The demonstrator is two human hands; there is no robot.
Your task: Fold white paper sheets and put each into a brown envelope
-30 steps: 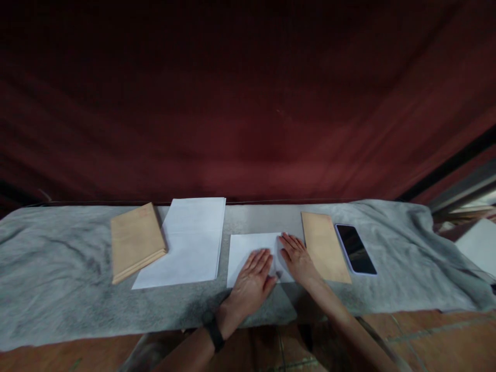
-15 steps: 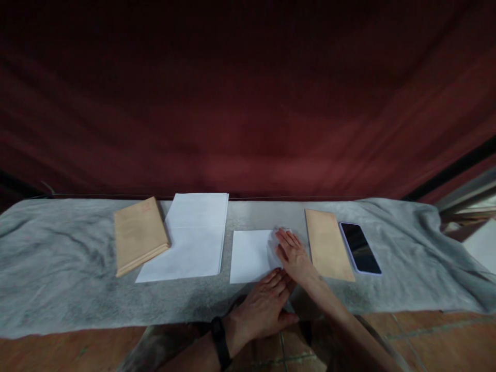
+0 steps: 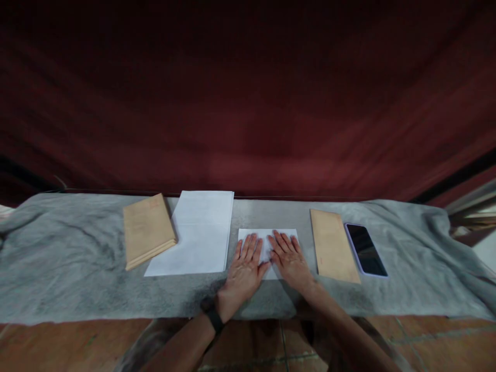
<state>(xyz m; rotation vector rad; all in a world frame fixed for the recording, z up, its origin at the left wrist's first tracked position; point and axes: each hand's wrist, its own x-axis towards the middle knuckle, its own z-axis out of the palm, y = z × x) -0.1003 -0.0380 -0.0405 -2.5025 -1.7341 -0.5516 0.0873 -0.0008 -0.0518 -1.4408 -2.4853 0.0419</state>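
Note:
A folded sheet of white paper (image 3: 267, 233) lies in front of me on the grey cloth, partly covered by both hands. My left hand (image 3: 245, 268) rests flat on its left half, fingers spread and pointing away from me. On the right half lies my right hand (image 3: 290, 261), palm down with its fingers apart. The two thumbs come close together near the paper's middle. A single brown envelope (image 3: 334, 248) lies just right of my right hand. To the left of my left hand is a stack of larger white sheets (image 3: 197, 232).
A stack of brown envelopes (image 3: 149, 230) overlaps the white sheets' left edge. A phone (image 3: 366, 250) in a pale purple case lies right of the single envelope. Rumpled grey cloth (image 3: 73, 248) covers the surface, and a dark red curtain (image 3: 248, 129) hangs behind.
My left hand has moved from the paper's near right corner up onto its left half. My right hand stays on the right half. The view has shifted slightly.

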